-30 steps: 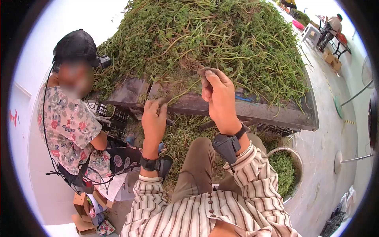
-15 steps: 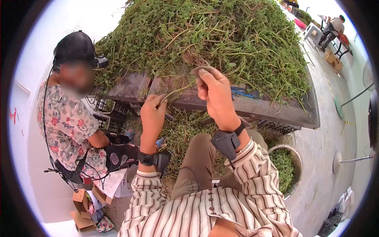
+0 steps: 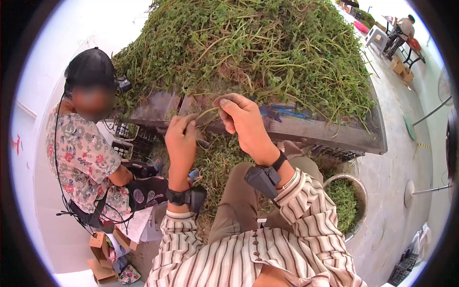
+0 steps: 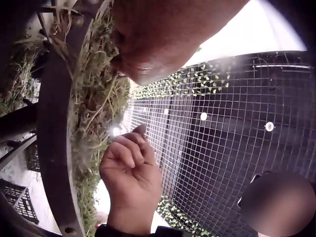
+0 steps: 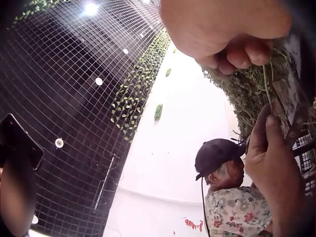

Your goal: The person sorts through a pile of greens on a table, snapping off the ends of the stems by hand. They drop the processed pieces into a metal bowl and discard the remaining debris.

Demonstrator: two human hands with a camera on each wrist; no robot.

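Your left hand (image 3: pixel 181 136) and right hand (image 3: pixel 244 119) meet just in front of the dark table edge (image 3: pixel 306 131), and between them runs one thin green stem (image 3: pixel 206 114). Your left fingers are curled and pinch the stem's near end; your right fingertips are curled over and pinch its far end, close against the big heap of greens (image 3: pixel 248 43) on the table. Both grips are closed on the same stem, neither hand is idle.

To work this well, keep the two pinches close together so the short stretch between them stays taut and you can feel where it gives. Hold it with fingertips only, not the whole fist, since a soft stalk like this probably bruises or snaps where you do not want it to. Keep your right hand clear of the heap's loose strands, or you may drag neighbours along with it.

The stem lies nearly level, its long axis running from your left hand up and across to your right, slightly arched in the middle. From the right wrist view a strand hangs below your right fingers (image 5: pixel 237 52), pointing down toward your left hand (image 5: pixel 271 158). Which end is root and which is tip I cannot tell.
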